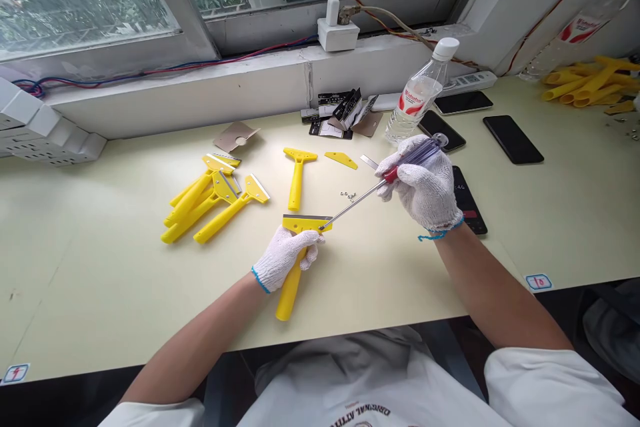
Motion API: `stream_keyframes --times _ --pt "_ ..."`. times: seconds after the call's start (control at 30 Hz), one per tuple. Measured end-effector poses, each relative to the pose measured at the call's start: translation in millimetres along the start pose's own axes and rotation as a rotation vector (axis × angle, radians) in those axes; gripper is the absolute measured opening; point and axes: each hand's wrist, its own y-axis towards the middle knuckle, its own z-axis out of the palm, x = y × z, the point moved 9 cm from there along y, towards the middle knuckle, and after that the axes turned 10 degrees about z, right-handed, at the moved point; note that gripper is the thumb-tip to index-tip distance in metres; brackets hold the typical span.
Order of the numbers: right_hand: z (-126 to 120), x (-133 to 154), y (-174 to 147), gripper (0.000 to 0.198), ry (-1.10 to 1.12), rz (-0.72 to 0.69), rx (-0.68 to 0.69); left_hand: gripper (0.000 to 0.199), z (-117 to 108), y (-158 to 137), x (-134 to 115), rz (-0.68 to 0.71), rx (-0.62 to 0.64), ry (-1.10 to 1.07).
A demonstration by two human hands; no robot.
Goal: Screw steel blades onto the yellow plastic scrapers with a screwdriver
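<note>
Near the table's front, my left hand (286, 255), in a white knit glove, is closed around a yellow scraper (289, 297) just below its head, blade edge facing away from me. My right hand (425, 183), gloved too, grips a screwdriver (356, 201) by its clear and red handle. The screwdriver's tip meets the right-hand screw on the scraper's head. Beyond lies another yellow scraper body (296, 180), with a loose yellow cover plate (341, 160) to its right. Several small screws (349, 196) are scattered below the plate, and a metal blade (369, 161) lies beside my right fingers.
Several yellow scrapers (215, 203) are piled at left. Behind are a cardboard piece (236, 136), black and white packaging (345, 113) and a water bottle (415, 97). Phones, including a black one (513, 139), lie at right, with yellow handles (590, 83) farther off.
</note>
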Motion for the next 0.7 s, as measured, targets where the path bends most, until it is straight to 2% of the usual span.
stream_keyframes --times 0.3,0.47,0.57,0.7 --pt "-2 -3 0 0.041 -0.011 -0.026 -0.022 0.022 0 0 0 0.002 -0.004 -0.01" --pt "2 12 -9 0.032 -0.051 -0.127 0.014 0.024 0 1 3 -0.031 -0.012 -0.008" --pt "7 22 -17 0.027 -0.112 -0.178 0.017 0.024 -1 2 5 -0.021 -0.038 -0.08" --pt "14 30 -28 0.048 -0.138 -0.254 -0.038 0.035 -1 5 8 0.005 -0.052 -0.135"
